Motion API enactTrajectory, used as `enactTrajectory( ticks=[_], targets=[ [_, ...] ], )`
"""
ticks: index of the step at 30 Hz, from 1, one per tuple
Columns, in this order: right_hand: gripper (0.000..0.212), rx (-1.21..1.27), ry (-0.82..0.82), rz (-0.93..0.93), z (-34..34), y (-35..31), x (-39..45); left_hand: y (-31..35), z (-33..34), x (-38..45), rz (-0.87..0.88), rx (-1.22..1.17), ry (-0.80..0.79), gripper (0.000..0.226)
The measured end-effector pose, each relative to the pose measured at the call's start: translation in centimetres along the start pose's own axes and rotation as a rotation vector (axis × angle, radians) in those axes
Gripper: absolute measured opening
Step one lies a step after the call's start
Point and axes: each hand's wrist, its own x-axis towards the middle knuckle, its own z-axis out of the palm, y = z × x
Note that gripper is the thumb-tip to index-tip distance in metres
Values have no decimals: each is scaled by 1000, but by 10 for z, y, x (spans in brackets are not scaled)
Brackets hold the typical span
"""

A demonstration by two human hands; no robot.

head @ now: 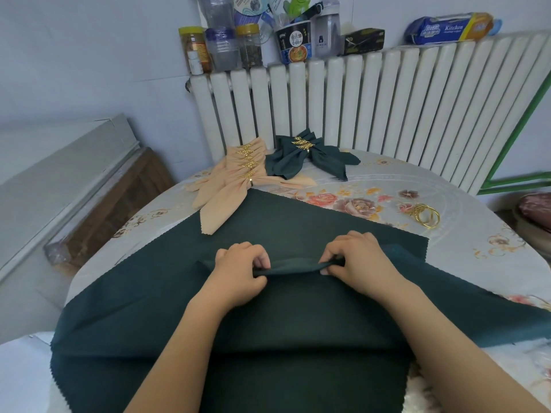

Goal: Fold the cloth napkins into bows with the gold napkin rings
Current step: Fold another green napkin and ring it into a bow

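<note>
A large dark green napkin (298, 225) lies spread over the floral table (465, 186). My left hand (241, 272) and my right hand (357, 263) each pinch a raised pleat of this cloth at the middle, a hand's width apart. Loose gold napkin rings (425, 215) lie on the table at the right. Finished peach bows (238, 177) with gold leaf rings are stacked at the far left. Beside them sit finished green bows (307, 156) with gold rings.
A white radiator (387, 96) stands right behind the table, with jars, bottles and a noodle cup (293, 43) on its top. A grey cabinet (53, 180) stands to the left. The napkin's near edge hangs over the table's front.
</note>
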Motion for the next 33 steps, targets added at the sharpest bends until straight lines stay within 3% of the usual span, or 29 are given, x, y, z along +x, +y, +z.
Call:
enactTrajectory(
  ticks=[3,5,7,10,13,15,18,20,22,27,29,33],
  targets=[
    [16,63,-130,41,-4,4,-3,-4,-4,-4,-7,-94,-98,19],
    [12,119,-156,43,-6,7,-5,-9,-6,-5,-17,-148,-141,8],
    [16,156,-159,53,-6,6,-6,-11,-6,-6,-39,-195,-164,13],
    [29,127,-120,101,-3,1,-6,-10,-2,-3,-83,-170,-72,24],
    [21,81,-64,146,1,-2,-5,-6,4,0,-75,-85,33,21],
    [23,41,-68,186,1,-2,-6,-4,6,1,-72,-80,35,20],
    [45,13,-119,259,-3,-1,-5,-3,4,3,-124,-128,12,32],
    [39,-54,-135,251,-5,-2,-5,-1,3,4,-118,-93,-10,28],
    [26,-129,-78,213,-4,-6,-4,2,2,5,-55,6,31,15],
    [9,-97,239,148,2,-7,1,4,3,4,57,85,325,17],
    [7,-51,197,93,1,-5,1,3,1,3,65,94,277,20],
    [11,75,-46,39,-10,0,-6,-2,-5,-4,34,-25,9,24]
  ],
)
